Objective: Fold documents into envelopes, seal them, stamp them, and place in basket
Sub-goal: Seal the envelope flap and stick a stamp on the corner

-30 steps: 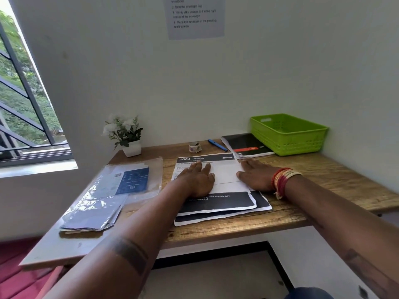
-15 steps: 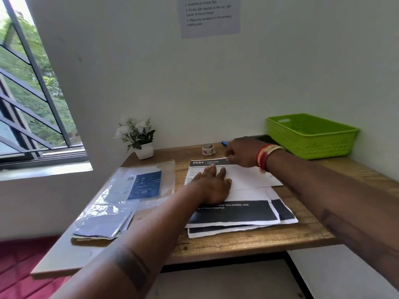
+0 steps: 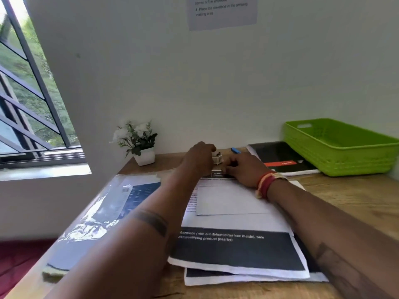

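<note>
- Envelope (image 3: pixel 232 197) lies on the documents (image 3: pixel 237 251), mid-table; unstamped.
- Left hand (image 3: pixel 201 157) and right hand (image 3: pixel 244 169) curl at the stamp roll (image 3: pixel 217 158), far edge; grip unclear.
- Basket (image 3: pixel 336 147), far right; its inside is not visible.

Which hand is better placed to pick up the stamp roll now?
Left. The left hand curls right beside the stamp roll; the right hand rests nearer, on the envelope.

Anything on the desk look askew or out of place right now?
Only minor: the printed sheets are stacked unevenly, the lower one sticking out past the top one at the near edge. The envelope lies flat on them. Both hands are at the stamp roll; nothing spilled or damaged.
</note>
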### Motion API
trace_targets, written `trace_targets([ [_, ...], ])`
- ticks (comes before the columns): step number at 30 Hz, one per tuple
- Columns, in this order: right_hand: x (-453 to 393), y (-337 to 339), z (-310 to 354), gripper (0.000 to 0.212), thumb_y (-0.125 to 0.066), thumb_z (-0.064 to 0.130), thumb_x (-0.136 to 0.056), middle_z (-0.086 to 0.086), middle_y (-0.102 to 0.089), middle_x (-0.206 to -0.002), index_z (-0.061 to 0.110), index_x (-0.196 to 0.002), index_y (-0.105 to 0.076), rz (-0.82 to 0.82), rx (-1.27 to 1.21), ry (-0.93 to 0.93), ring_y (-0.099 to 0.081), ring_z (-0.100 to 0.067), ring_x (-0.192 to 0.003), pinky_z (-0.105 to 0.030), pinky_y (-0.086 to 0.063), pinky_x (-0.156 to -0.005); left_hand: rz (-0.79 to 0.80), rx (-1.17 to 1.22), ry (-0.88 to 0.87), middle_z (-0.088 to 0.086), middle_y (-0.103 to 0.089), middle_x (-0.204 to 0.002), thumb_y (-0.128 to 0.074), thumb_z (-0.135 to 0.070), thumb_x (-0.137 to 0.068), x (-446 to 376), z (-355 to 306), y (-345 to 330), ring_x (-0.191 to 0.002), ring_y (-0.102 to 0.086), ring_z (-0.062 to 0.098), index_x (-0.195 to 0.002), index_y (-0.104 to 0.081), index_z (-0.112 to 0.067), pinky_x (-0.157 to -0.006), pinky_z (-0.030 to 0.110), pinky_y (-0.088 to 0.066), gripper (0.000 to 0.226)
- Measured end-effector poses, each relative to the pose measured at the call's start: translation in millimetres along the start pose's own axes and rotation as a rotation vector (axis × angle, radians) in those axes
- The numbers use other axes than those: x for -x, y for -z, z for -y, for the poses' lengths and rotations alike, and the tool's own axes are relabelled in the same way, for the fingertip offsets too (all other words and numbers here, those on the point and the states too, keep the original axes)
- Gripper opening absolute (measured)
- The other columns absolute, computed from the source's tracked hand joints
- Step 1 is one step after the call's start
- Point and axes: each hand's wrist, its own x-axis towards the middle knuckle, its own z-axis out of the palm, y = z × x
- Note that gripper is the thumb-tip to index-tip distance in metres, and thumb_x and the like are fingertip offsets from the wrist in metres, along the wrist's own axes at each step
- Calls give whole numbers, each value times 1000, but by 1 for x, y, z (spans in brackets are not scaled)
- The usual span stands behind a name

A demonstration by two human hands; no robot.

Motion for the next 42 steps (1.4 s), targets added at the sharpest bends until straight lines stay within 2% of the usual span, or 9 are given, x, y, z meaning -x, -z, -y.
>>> trace_targets([
  [2,-1,1,-3,14,-68,24,-91,10,-60,-74,14,-93,-77,6,-36,23,-51,0,-77,-12,-33,-73,-40,44,26,9,-59,-124,-61,-13,-86,-11,11,-22,-116,-60,30,-131,-61,-28,-97,36,-48,48],
  [4,-7,1,-9,14,-67,23,-92,13,-54,-73,12,-95,-76,23,-67,16,-46,-4,-76,-14,-33,-67,-73,111,60,8,-61,-118,-62,-23,-89,-18,15,-35,-110,-62,29,-124,-65,-31,-92,37,-50,36],
  [9,-18,-3,-13,8,-66,25,-90,17,-62,-77,25,-88,-74,-72,-25,9,-51,1,-80,-34,-33,-110,-128,249,31,1,-68,-106,-66,-35,-91,-19,17,-37,-100,-62,22,-104,-69,-26,-85,33,-47,16],
  [12,-22,-4,-17,11,-73,22,-86,11,-64,-83,27,-96,-69,-208,-171,-43,-63,-12,-90,-26,-46,-87,-151,371,-12,-5,-72,-98,-66,-38,-92,-14,13,-36,-93,-64,17,-100,-70,-25,-82,32,-48,16],
  [17,-23,0,-23,29,-76,25,-85,5,-68,-100,25,-113,-69,-204,-232,-63,-63,-12,-93,-24,-46,-85,-144,435,-59,-10,-71,-95,-64,-44,-94,-8,1,-37,-90,-62,10,-96,-68,-31,-74,25,-40,14],
  [26,-18,3,-20,8,-75,27,-86,17,-62,-72,23,-84,-68,-307,-182,-56,-56,1,-67,-15,-38,-60,-133,421,-41,-9,-68,-89,-66,-48,-92,-5,2,-34,-87,-62,13,-88,-64,-34,-71,26,-40,14],
  [31,-18,2,-20,7,-70,25,-87,11,-64,-77,23,-84,-64,-312,-218,-42,-60,-8,-69,-18,-40,-58,-137,328,-4,-5,-65,-94,-65,-43,-93,-7,6,-34,-92,-59,18,-95,-65,-32,-74,28,-39,11],
  [35,-21,5,-23,11,-72,22,-85,3,-70,-76,25,-80,-62,-286,-306,-3,-70,-18,-74,-39,-59,-68,-116,183,69,0,-65,-110,-65,-40,-90,-12,12,-36,-105,-60,25,-106,-68,-35,-86,35,-48,17],
  [42,-21,14,-34,13,-79,20,-83,6,-71,-74,29,-85,-70,-248,-379,-7,-66,-15,-65,-46,-61,-71,-113,83,53,9,-57,-124,-57,-23,-92,-10,12,-31,-116,-56,33,-128,-61,-33,-96,43,-48,38],
])
